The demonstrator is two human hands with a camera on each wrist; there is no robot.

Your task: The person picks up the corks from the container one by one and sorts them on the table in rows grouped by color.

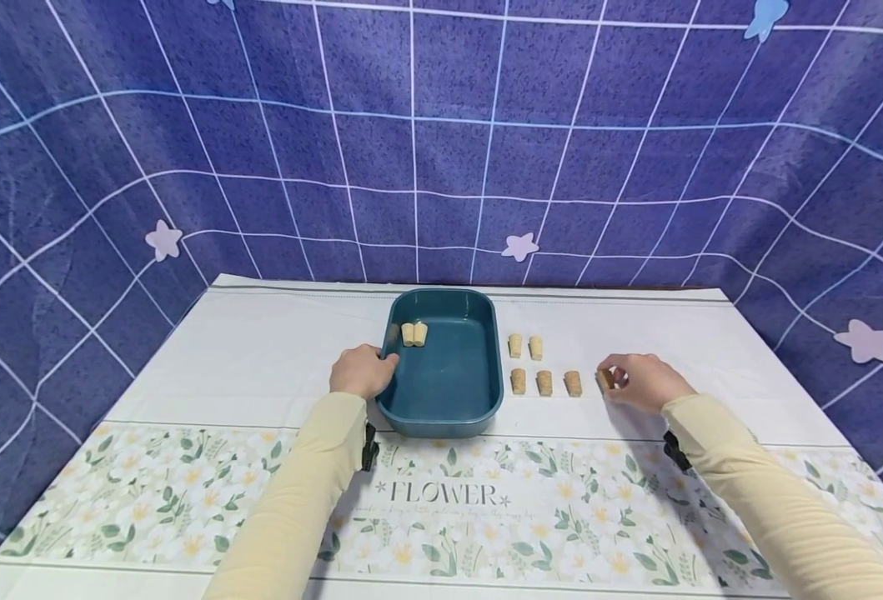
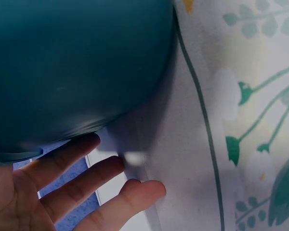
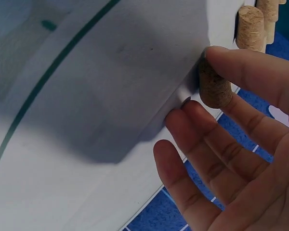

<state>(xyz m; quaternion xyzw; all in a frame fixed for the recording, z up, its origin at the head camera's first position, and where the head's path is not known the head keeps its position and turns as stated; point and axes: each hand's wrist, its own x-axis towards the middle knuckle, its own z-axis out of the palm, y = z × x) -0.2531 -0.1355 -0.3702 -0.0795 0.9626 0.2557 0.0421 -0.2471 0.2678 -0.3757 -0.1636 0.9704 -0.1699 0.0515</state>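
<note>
A teal rectangular dish (image 1: 447, 429) stands in the middle of the table. My left hand (image 1: 363, 372) holds its left wall, the thumb over the rim and the other fingers (image 2: 82, 185) outside, below the rim. Two pale cork stoppers (image 1: 414, 334) lie side by side in the dish's back left part. At the right, my right hand (image 1: 645, 382) pinches a brown cork stopper (image 3: 216, 86) between thumb and index finger, close over the white cloth. Its remaining fingers spread away from the cork in the right wrist view.
Right of the dish, two pale cork stoppers (image 1: 525, 347) form a back row. In front of them are three brown cork stoppers (image 1: 544, 383). A floral band reading FLOWER (image 1: 443, 493) crosses the cloth nearer me. A blue gridded curtain (image 1: 449, 158) encloses the back and sides.
</note>
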